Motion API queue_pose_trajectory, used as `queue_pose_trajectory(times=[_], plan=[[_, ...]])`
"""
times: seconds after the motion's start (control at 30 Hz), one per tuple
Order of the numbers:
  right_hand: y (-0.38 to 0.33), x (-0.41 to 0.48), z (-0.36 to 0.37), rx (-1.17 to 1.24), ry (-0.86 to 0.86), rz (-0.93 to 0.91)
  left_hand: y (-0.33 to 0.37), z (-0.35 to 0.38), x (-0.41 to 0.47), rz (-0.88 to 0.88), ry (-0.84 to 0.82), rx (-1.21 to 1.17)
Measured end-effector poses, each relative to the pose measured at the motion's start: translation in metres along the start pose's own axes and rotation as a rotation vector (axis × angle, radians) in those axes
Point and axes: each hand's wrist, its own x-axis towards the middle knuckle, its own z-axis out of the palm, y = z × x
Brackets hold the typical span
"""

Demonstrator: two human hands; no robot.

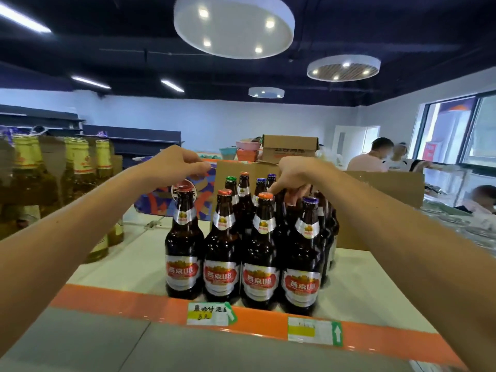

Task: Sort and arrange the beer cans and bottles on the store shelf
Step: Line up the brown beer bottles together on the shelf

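Several brown beer bottles (222, 253) with red-and-silver labels stand in rows on the white top shelf (370, 285), four along the front. Their caps are red, orange, green or purple. My right hand (295, 175) reaches over the back right rows. Its fingers curl down around the neck of a brown bottle (281, 210) whose cap is hidden. My left hand (174, 165) is raised behind the back left bottle, fingers pinched at the top edge of a colourful blue-and-orange carton (158, 202).
Yellow-labelled bottles (80, 167) stand at the left. A brown cardboard box (381, 205) sits right behind the brown bottles, with another box (290, 147) and bowls farther back. The shelf's orange front strip (134, 302) carries price tags. People stand at the far right.
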Motion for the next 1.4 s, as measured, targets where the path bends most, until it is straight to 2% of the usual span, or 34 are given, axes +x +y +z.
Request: queue_pose_trajectory(times=[0.37,0.7,0.9,1.0,1.1,1.23,1.4], plan=[[-0.046,0.012,-0.027,-0.152,-0.068,0.064,-0.064,-0.017,0.018,0.047,-0.065,-0.135],[-0.081,-0.005,-0.081,-0.189,0.124,0.108,-0.077,-0.011,0.026,0.136,-0.149,-0.193],[-0.114,-0.014,-0.117,-0.188,0.195,0.021,-0.074,-0.017,0.03,0.145,-0.145,-0.206],[-0.131,-0.011,-0.122,-0.194,0.206,-0.045,-0.073,-0.018,0.032,0.142,-0.272,-0.194],[-0.148,-0.004,-0.12,-0.174,0.163,-0.088,-0.072,-0.014,0.033,0.106,-0.402,-0.374],[-0.16,0.014,-0.103,-0.163,0.111,-0.164,-0.08,-0.001,0.029,0.062,-0.442,-0.659],[-0.163,0.039,-0.073,-0.131,0.037,-0.214,-0.109,0.016,0.024,-0.014,-0.407,-0.71]])
